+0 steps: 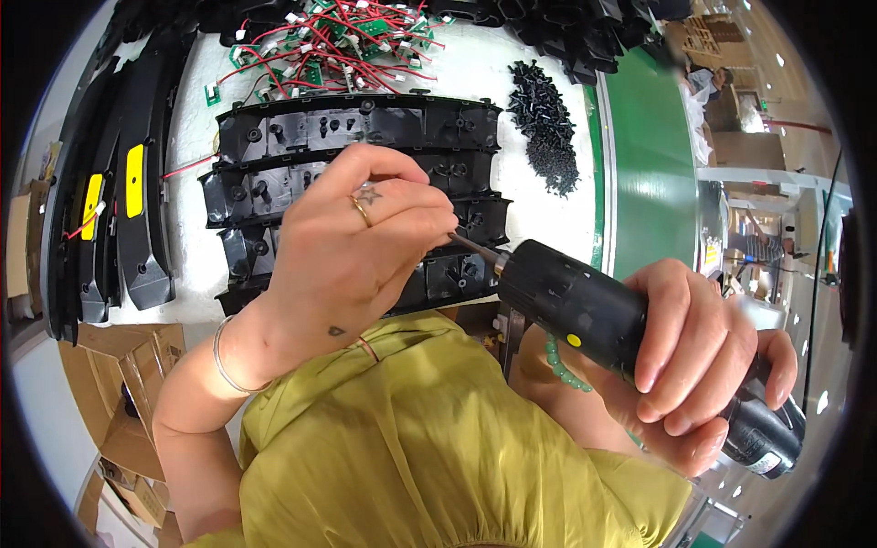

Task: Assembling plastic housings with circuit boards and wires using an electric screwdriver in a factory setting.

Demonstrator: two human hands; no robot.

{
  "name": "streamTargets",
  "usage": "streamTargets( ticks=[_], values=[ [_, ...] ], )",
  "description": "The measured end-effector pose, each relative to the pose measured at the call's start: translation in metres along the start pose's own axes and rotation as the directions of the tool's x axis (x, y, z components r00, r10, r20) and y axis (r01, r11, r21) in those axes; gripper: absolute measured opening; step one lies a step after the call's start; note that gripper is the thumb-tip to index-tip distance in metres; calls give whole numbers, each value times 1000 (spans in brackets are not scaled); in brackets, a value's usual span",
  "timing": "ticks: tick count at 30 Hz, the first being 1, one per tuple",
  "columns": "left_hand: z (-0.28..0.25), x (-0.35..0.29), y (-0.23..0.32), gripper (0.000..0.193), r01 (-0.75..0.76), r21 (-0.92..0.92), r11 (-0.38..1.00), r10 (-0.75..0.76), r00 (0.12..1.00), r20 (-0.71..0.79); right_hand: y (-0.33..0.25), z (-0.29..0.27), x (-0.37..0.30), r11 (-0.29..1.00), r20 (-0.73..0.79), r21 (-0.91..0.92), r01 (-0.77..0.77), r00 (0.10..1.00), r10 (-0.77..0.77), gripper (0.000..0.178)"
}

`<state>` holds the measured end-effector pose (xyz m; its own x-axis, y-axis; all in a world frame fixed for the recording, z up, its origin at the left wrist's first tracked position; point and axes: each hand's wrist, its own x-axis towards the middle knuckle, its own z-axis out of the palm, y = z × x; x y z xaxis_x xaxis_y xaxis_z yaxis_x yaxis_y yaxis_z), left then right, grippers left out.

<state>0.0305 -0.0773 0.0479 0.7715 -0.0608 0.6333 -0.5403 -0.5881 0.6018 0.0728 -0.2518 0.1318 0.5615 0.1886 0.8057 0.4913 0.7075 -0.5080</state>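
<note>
My right hand (699,352) is wrapped round the body of a black electric screwdriver (575,306), which tilts so that its thin bit (473,246) points up and left. The bit's tip ends at the fingertips of my left hand (365,219). Those fingers are pinched together; whatever they hold at the tip is too small or hidden to make out. Beneath and beyond my left hand lie several long black plastic housings (365,123) in a row, open side up, with posts and holes inside. My left hand covers the middle of the nearer ones.
Green circuit boards with red wires (338,46) are heaped at the back. Black screws (544,128) lie in a pile right of the housings. Longer black housings with yellow labels (135,183) stand at left. Black parts (566,32) crowd the far right, beside a green surface (650,164). Cardboard boxes (137,393) sit lower left.
</note>
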Motion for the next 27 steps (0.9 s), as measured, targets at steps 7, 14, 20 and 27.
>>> streamTargets(
  ticks=[7, 14, 20, 27],
  values=[
    [-2, -13, -3, 15, 153, -336, 929, -145, 988, 49, 1, 2, 0, 991, 7, 133, 30, 999, -31, 29],
    [-3, -17, -3, 16, 161, -352, 922, -164, 986, 19, 2, 8, -1, 990, -39, 130, 50, 998, -45, 31],
    [-5, -18, -2, 16, 141, -349, 927, -142, 990, 25, 1, 9, -2, 991, 14, 128, 51, 998, -53, 31],
    [-18, -36, 0, 26, 224, -334, 916, -207, 974, 87, 12, 20, -9, 983, 45, 182, 8, 999, -17, 30]
  ],
)
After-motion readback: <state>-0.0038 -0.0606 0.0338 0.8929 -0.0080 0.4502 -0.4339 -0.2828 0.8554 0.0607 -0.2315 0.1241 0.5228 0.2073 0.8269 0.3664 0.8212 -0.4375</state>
